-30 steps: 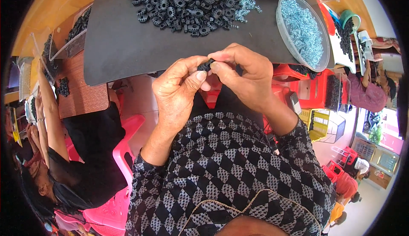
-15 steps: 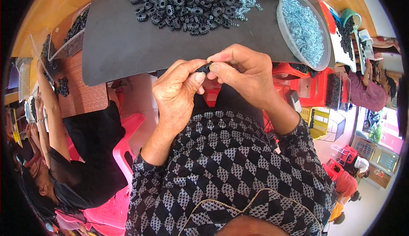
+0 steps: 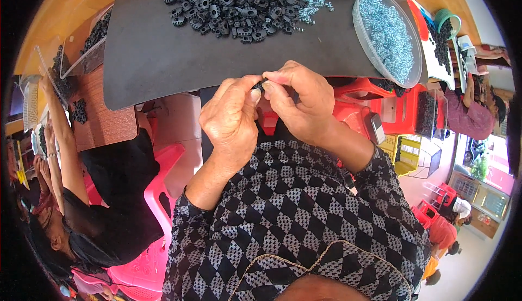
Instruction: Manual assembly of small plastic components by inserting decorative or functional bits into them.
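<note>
Between my two hands is a small black plastic cord lock piece (image 3: 260, 85), mostly covered by my fingertips. My left hand (image 3: 229, 113) pinches it with thumb and forefinger from the left. From the other side, the thumb and forefinger of my right hand (image 3: 304, 102) are closed on its upper end. Both hands are held at the near edge of the dark table (image 3: 163, 56). A heap of similar black pieces with oval holes (image 3: 234, 7) lies beyond them. Small loose metal springs (image 3: 314, 6) lie at the heap's right side.
A round clear tub (image 3: 356, 26) full of springs (image 3: 387, 37) stands on the right of the table. At the left, a co-worker in black (image 3: 109, 219) sits on a pink chair (image 3: 163, 192) beside a brown table (image 3: 106, 111). Red stools (image 3: 399, 111) and a yellow crate (image 3: 405, 154) are on the right.
My hands have drawn slightly closer together, the right one shifting left. Less of the black piece shows between the fingertips now. The heap and the tub stay in place.
</note>
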The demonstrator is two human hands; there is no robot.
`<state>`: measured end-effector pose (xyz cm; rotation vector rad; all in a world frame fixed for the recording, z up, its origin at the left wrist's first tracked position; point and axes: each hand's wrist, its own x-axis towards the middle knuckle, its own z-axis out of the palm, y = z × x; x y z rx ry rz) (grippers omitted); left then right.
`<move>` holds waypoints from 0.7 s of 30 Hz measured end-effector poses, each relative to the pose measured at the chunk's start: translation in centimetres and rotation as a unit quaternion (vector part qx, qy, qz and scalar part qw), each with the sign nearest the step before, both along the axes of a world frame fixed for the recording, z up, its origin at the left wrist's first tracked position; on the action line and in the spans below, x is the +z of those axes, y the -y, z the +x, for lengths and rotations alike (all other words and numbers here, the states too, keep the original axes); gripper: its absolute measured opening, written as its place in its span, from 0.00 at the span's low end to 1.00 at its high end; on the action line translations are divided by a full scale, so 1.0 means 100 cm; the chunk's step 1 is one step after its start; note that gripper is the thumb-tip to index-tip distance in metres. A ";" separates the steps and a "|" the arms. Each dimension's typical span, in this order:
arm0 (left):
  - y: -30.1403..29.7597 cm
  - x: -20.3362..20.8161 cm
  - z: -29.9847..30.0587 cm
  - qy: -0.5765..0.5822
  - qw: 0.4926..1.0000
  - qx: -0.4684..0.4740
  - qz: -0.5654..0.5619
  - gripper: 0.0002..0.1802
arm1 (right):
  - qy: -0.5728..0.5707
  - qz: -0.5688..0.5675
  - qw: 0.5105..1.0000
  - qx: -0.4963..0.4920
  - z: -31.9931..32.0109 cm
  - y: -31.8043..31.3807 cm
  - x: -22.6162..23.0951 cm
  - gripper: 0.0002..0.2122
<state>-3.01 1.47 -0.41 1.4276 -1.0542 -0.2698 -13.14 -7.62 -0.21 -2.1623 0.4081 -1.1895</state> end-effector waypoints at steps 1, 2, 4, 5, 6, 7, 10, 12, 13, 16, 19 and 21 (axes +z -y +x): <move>0.001 -0.002 0.000 0.000 1.000 0.000 0.000 0.10 | 0.000 -0.007 1.000 0.000 0.000 0.000 -0.001 0.09; 0.001 -0.004 0.001 0.012 1.000 0.003 0.004 0.10 | 0.000 -0.015 1.000 0.000 0.000 0.000 -0.001 0.09; 0.002 -0.005 0.001 0.024 1.000 0.004 0.007 0.10 | -0.002 -0.008 1.000 -0.001 0.000 0.001 -0.008 0.09; 0.002 -0.004 0.000 -0.064 0.998 -0.010 0.024 0.10 | -0.004 -0.001 1.000 -0.001 0.000 0.001 -0.009 0.10; 0.001 -0.002 0.000 -0.151 0.987 -0.022 0.041 0.09 | -0.003 -0.001 1.000 0.000 0.000 0.001 -0.008 0.10; 0.001 -0.002 0.001 -0.151 0.988 -0.022 0.041 0.09 | -0.010 -0.004 1.000 0.010 -0.001 0.001 -0.007 0.10; 0.000 -0.003 0.002 -0.223 0.974 -0.027 0.038 0.07 | -0.030 -0.026 0.999 0.018 -0.003 -0.001 -0.001 0.12; 0.001 -0.004 0.002 -0.291 0.954 -0.068 -0.001 0.07 | -0.045 -0.047 0.998 0.014 -0.005 -0.002 0.003 0.14; 0.001 -0.003 0.002 -0.290 0.954 -0.069 -0.001 0.07 | -0.067 -0.060 0.996 0.014 -0.007 -0.002 0.005 0.14; -0.001 0.002 0.000 -0.301 0.952 -0.059 0.024 0.06 | -0.083 -0.093 0.992 0.017 -0.007 0.000 0.003 0.15; -0.001 0.003 -0.001 -0.276 0.958 -0.044 0.062 0.06 | -0.080 -0.120 0.989 0.027 -0.008 0.002 -0.001 0.16; -0.001 0.000 -0.004 -0.289 0.955 -0.035 0.051 0.06 | -0.082 -0.126 0.988 0.031 -0.008 0.001 -0.003 0.16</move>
